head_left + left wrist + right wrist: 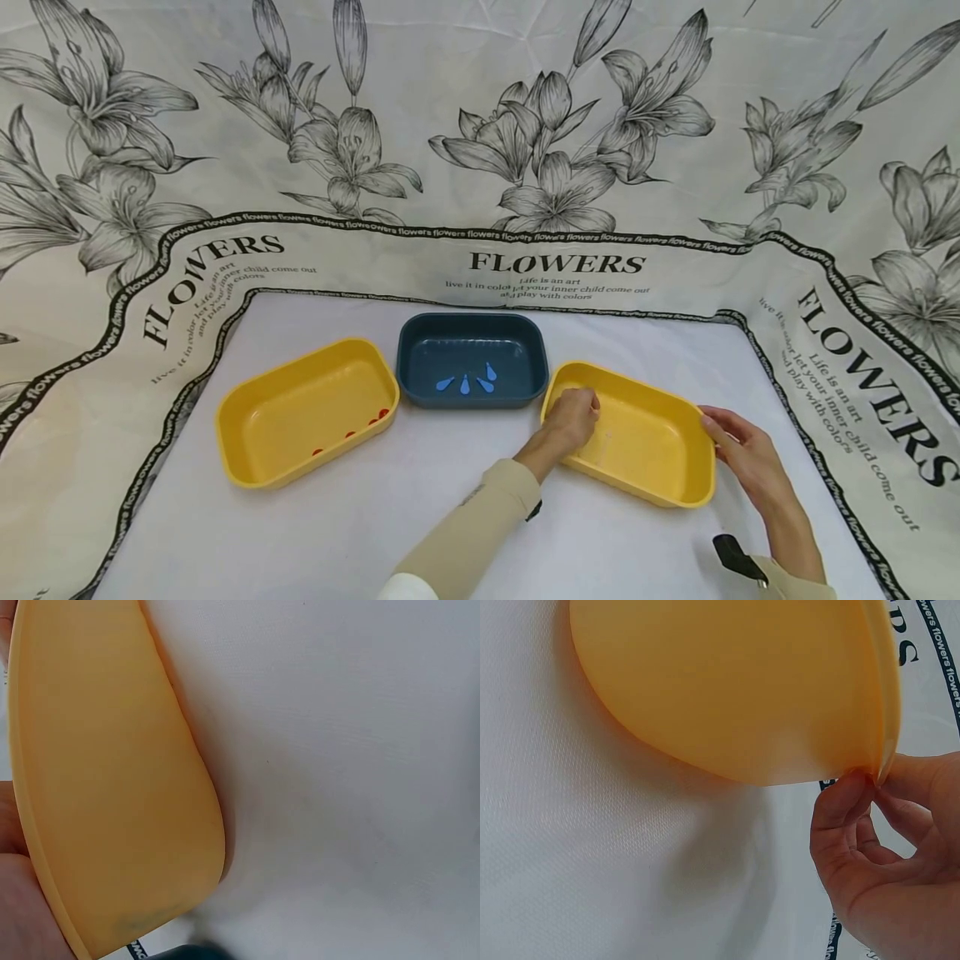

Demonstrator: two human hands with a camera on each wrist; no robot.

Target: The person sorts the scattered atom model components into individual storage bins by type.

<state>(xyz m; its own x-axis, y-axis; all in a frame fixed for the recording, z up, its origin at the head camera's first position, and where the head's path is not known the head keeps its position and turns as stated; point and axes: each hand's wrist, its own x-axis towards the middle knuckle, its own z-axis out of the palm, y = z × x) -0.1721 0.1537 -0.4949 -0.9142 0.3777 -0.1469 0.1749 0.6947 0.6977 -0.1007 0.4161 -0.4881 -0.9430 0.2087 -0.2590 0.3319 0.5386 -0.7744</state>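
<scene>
A yellow rectangular tub (637,433) stands at the right of the white tabletop. My left hand (573,417) reaches over its near left rim, fingers curled down inside. Their tips are hidden, and I cannot tell whether they hold anything. In the left wrist view the tub's outer wall (112,772) covers most of that hand (26,907). My right hand (750,454) pinches the rim at the tub's right end, thumb and fingers on either side in the right wrist view. Faint pale marks show on the tub's floor beside the left hand.
A dark blue tub (472,323) at the back middle contains several blue drop-shaped pieces (465,384). To the left sits another yellow tub (255,417), with several small red pieces (383,413) along its near side. A flower-printed cloth (555,275) rises behind the table.
</scene>
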